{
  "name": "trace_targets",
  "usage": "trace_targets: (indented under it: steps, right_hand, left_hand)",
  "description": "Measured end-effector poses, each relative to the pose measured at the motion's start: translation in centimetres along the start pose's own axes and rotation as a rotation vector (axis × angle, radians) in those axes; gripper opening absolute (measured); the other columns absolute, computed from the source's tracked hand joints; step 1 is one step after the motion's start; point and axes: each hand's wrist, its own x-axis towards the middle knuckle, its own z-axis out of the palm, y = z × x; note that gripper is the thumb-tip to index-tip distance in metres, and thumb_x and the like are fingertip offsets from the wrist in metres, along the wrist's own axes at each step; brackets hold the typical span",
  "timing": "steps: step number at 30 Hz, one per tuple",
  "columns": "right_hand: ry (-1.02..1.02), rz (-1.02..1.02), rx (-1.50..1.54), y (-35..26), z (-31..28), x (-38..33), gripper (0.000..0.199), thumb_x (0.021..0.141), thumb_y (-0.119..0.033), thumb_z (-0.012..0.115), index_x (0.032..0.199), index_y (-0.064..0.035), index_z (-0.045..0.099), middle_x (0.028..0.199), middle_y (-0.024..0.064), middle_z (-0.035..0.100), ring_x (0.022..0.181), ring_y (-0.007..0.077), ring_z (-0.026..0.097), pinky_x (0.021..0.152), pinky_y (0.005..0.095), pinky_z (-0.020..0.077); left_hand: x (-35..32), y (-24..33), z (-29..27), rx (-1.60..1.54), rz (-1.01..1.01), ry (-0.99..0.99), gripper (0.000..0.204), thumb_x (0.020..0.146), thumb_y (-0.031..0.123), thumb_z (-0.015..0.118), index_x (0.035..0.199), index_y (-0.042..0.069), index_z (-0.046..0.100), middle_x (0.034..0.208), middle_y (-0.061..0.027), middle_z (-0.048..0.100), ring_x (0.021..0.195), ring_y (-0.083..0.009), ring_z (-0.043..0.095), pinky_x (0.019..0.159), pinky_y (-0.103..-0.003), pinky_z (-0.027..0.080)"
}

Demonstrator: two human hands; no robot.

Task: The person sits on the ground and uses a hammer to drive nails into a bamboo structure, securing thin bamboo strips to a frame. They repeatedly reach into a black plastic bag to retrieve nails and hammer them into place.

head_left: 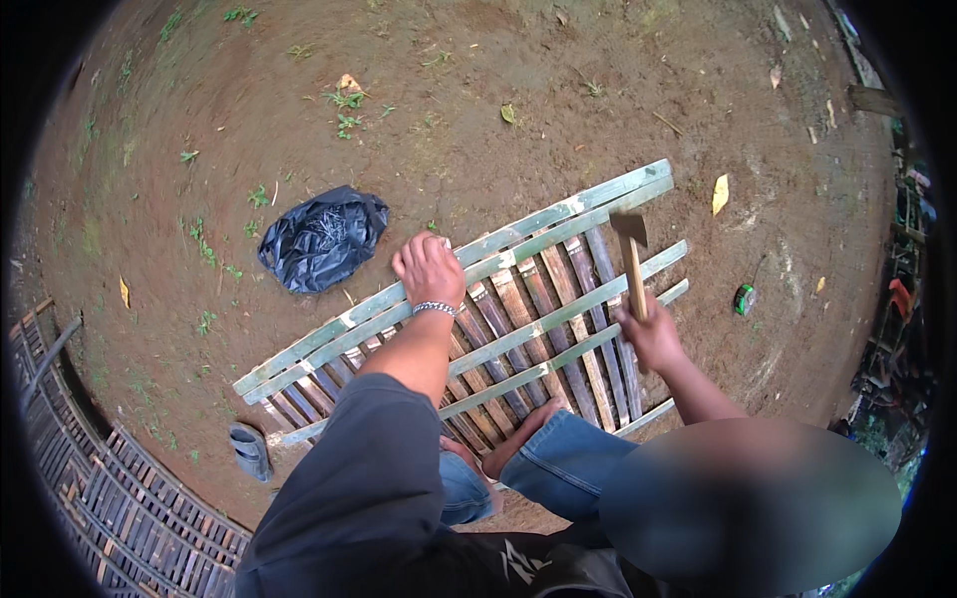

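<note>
- The right hand [650,334] is closed around a hammer [631,261], its head raised over the panel [478,319]. The left hand [429,269] presses down on the panel's top rails, fingers curled; a stray blow could catch those fingers (they lie near the strike line).
- The panel lies flat on bare dirt: green rails across brown slats, with a bag [321,237] just beside it.
</note>
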Motion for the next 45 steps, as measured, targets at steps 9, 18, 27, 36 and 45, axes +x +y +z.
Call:
trace_targets:
  steps: [9,18,27,36,45]
  right_hand:
    - [0.1,-0.091,0.515,-6.8,4.8,16.6,0.017,0.1,-0.015,0.064,0.105,-0.0027,0.053,0.083,0.0078,0.066,0.066,0.0146,0.065,0.06,0.0307,0.0561]
    - [0.043,-0.057,0.704,-6.2,4.3,18.1,0.015,0.101,-0.009,0.059,0.109,-0.0008,0.049,0.086,0.0107,0.067,0.069,0.0167,0.068,0.061,0.0305,0.0586]
    - [-0.002,-0.048,0.778,-5.6,4.3,18.0,0.017,0.1,-0.006,0.058,0.112,-0.0012,0.046,0.089,0.0117,0.066,0.072,0.0187,0.07,0.062,0.0316,0.0602]
    - [-0.017,-0.186,0.841,-4.9,4.0,17.1,0.024,0.099,-0.009,0.063,0.116,-0.0011,0.048,0.094,0.0101,0.066,0.078,0.0181,0.072,0.067,0.0312,0.0618]
    - [0.053,-0.115,0.373,5.4,-3.8,0.3,0.025,0.098,-0.012,0.066,0.116,-0.0019,0.052,0.095,0.0055,0.064,0.078,0.0148,0.07,0.07,0.0296,0.0611]
  left_hand:
    - [0.5,-0.1,0.3,0.09,0.081,0.015,0.015,0.09,0.013,0.061,0.102,0.007,0.056,0.113,-0.0148,0.059,0.112,-0.0362,0.055,0.103,-0.056,0.032]
    - [0.5,0.0,0.8,0.126,0.106,0.017,0.011,0.091,0.01,0.06,0.099,0.006,0.054,0.11,-0.0177,0.06,0.109,-0.0374,0.056,0.101,-0.055,0.034]
    - [0.1,0.3,0.6,0.141,0.118,0.04,0.01,0.092,0.009,0.06,0.098,0.006,0.054,0.109,-0.0167,0.06,0.11,-0.038,0.056,0.101,-0.055,0.035]
    - [0.0,0.0,0.7,0.139,0.119,0.084,0.012,0.092,0.011,0.061,0.1,0.007,0.054,0.115,-0.0133,0.06,0.114,-0.0348,0.056,0.106,-0.055,0.033]
    - [0.1,-0.4,1.1,-0.245,0.037,0.029,0.017,0.097,0.014,0.066,0.111,0.004,0.062,0.104,-0.0085,0.065,0.102,-0.0214,0.063,0.094,-0.04,0.046]
